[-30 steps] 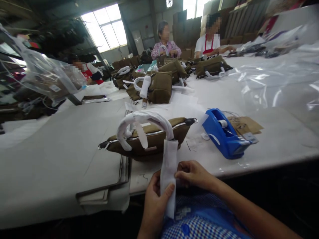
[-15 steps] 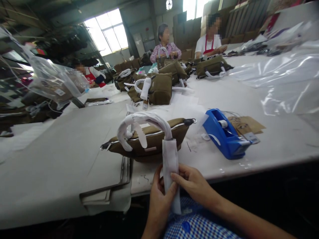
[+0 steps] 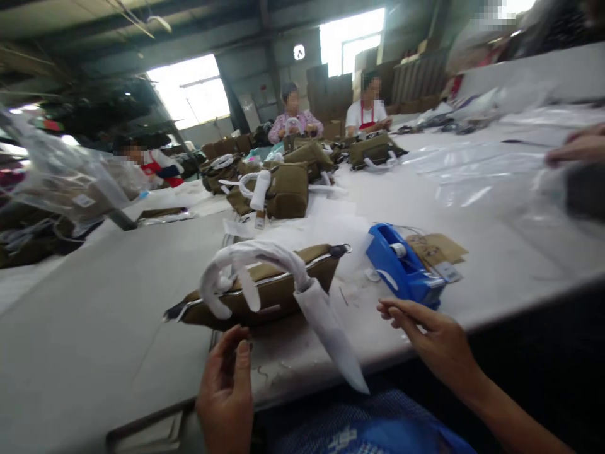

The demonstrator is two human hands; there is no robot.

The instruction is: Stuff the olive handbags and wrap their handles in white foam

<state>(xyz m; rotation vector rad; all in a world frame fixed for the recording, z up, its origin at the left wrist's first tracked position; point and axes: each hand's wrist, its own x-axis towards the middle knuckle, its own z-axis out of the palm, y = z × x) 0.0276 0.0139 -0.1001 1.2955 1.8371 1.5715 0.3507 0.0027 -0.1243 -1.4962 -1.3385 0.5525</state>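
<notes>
An olive bag [image 3: 283, 282] with a silver zip lies on the white table, its arched handle [image 3: 265, 252] wrapped in white paper. From the handle's right end a long white wrapped strap [image 3: 331, 337] hangs over the table's front edge, touched by neither hand. Just in front of the bag's left half is my left hand [image 3: 227, 388], fingers curved and apart, holding nothing. My right hand [image 3: 432, 337] is before the blue tape dispenser [image 3: 401, 265]; its thumb and fingertips are close together, and whatever may be between them is too small to make out.
Brown paper tags [image 3: 437, 248] lie behind the dispenser. More olive bags [image 3: 288, 189] are piled farther back, near people seated or standing behind the table [image 3: 189, 265]. Clear plastic sheets [image 3: 477, 170] spread at the right, where another person's hand [image 3: 579, 145] reaches in.
Both hands have let go of the white strap and moved apart, left hand leftward, right hand toward the dispenser. The strap now slants to the right. Another person's hand has appeared at the right edge.
</notes>
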